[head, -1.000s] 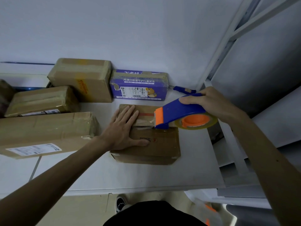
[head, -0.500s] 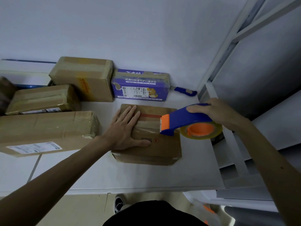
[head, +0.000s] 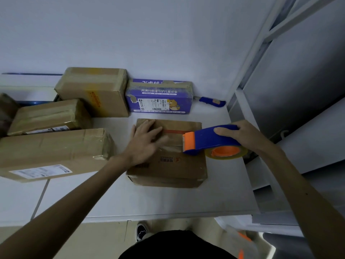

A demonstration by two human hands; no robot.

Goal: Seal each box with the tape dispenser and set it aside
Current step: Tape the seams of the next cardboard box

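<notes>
A small brown cardboard box (head: 173,165) lies on the white table (head: 168,200), a red strip and clear tape across its top. My left hand (head: 144,144) presses flat on the left part of its lid, fingers straight. My right hand (head: 240,135) grips the blue and orange tape dispenser (head: 207,140) from above. Its orange front end sits at the box's top right, and the clear tape roll hangs off the box's right edge.
Several taped brown boxes (head: 54,148) stand at the left and back. A purple printed box (head: 160,98) sits against the wall, with a blue utility knife (head: 211,101) to its right. White metal shelving (head: 280,116) rises at the right; the table's front edge is near my body.
The dispenser has moved a little right along the box top and dropped lower toward its right edge. My left hand has slid slightly over the lid and blurs with motion.
</notes>
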